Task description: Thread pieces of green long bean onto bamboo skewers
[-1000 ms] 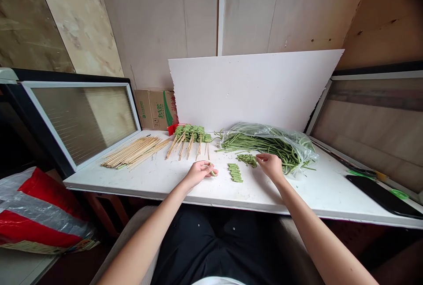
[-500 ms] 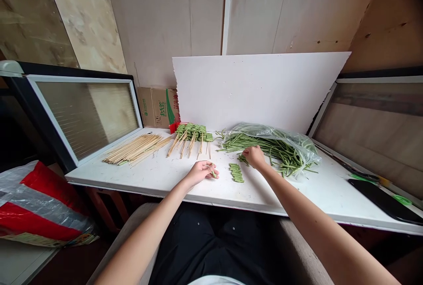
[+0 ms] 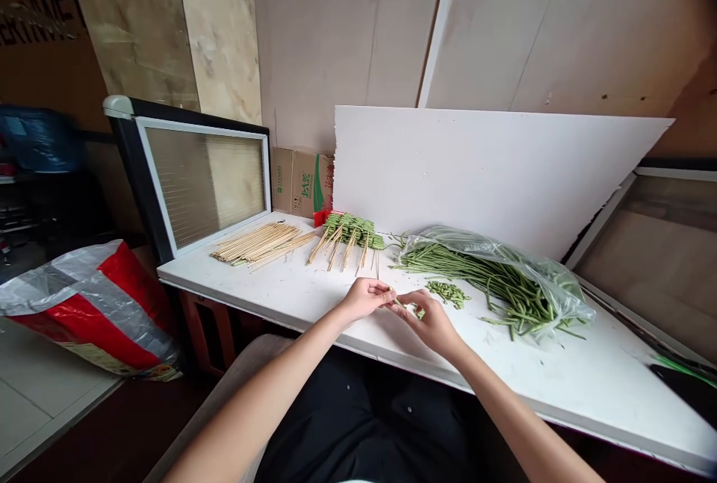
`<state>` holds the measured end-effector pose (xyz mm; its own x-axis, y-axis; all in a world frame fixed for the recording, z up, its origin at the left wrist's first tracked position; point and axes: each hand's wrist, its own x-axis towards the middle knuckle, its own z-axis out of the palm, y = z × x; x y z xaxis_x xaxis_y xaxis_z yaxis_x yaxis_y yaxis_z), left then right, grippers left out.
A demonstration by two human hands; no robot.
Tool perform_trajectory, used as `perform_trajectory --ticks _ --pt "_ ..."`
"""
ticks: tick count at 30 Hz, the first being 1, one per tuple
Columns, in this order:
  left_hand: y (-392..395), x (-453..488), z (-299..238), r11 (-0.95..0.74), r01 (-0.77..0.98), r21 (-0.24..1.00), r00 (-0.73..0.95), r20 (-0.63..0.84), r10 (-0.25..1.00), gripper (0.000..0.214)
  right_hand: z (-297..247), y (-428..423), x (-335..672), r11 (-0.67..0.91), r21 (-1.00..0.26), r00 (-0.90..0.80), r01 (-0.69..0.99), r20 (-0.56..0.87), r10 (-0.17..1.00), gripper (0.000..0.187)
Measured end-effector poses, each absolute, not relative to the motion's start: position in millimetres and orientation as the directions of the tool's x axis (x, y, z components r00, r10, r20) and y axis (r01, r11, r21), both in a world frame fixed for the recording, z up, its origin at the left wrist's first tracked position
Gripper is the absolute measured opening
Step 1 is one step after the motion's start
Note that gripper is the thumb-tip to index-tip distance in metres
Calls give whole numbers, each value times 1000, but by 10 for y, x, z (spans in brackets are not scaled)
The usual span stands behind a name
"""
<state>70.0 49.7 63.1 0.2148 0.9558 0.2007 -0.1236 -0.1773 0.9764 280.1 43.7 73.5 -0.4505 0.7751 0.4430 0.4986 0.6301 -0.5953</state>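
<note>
My left hand is closed in a pinch near the front of the white table. My right hand meets it fingertip to fingertip, also pinching. A short piece of green bean shows between the fingers, partly covered by them. Whether a skewer is in the grip too, I cannot tell. Cut bean pieces on the table are mostly hidden behind my right hand. Just beyond it lies a small heap of cut bean pieces.
Bare bamboo skewers lie at the left, beside a pile of skewered beans. Long green beans spill from a clear plastic bag at the right. A white board and a cardboard box stand behind.
My right hand has come from the bean heap to my left hand, and their fingertips now meet. The head view has turned to the left.
</note>
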Motion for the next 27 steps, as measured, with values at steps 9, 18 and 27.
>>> perform_trajectory --ticks 9,18,27 --pt "494 620 709 -217 45 975 363 186 913 56 588 326 2859 680 -531 -339 505 603 722 41" --pt "631 -494 871 -224 687 692 -55 357 933 19 466 488 3133 553 -615 -55 562 640 767 50" --pt "637 -1975 624 406 840 360 -504 239 830 26 402 566 3181 438 -760 86 480 538 839 55"
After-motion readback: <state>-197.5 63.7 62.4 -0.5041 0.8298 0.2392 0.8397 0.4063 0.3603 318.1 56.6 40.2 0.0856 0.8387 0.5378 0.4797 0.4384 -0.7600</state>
